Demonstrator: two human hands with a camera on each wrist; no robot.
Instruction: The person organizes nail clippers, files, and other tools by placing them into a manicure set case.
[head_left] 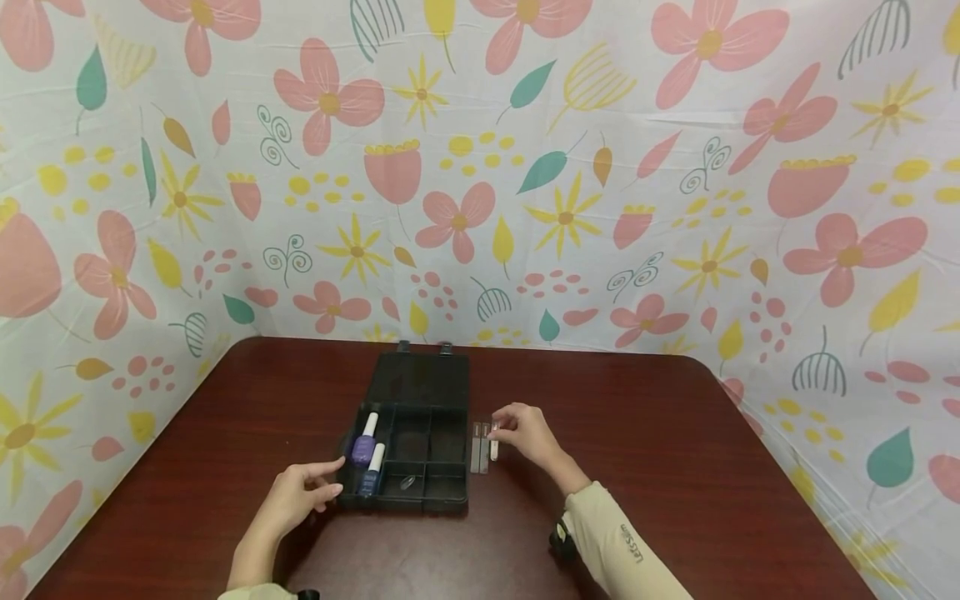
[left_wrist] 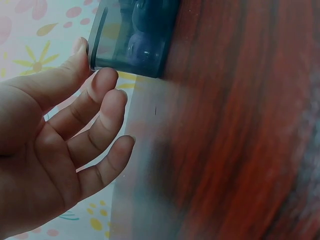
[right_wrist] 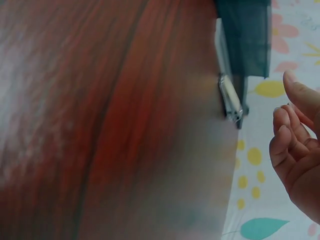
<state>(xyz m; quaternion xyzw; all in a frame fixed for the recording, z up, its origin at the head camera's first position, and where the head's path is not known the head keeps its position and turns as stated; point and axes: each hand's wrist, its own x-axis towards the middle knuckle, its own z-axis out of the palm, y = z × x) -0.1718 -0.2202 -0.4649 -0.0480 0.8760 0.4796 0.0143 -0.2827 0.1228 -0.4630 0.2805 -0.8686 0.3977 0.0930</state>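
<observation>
A black divided organizer box (head_left: pixel 446 502) lies open on the table. My left hand (head_left: pixel 296 496) touches its left wall near the front corner; thumb and index fingertips meet the box edge in the left wrist view, other fingers loosely bent. A purple nail polish bottle (head_left: pixel 363 450) and a dark blue nail polish bottle (head_left: pixel 369 483), both white-capped, lean in the left compartment. Right of the box, two slim grey strips (head_left: pixel 476 454) lie beside a slim whitish piece (head_left: pixel 494 452). My right hand (head_left: pixel 528 435) hovers at that piece's far end, thumb and fingers apart in the right wrist view.
A small clear oval piece (head_left: pixel 407 482) lies in a front compartment. The box's lid (head_left: pixel 418 379) is folded back toward the far table edge, its two latches (head_left: pixel 446 348) pointing away. A flower-patterned cloth (head_left: pixel 465 183) surrounds the dark red wooden table (head_left: pixel 615 425).
</observation>
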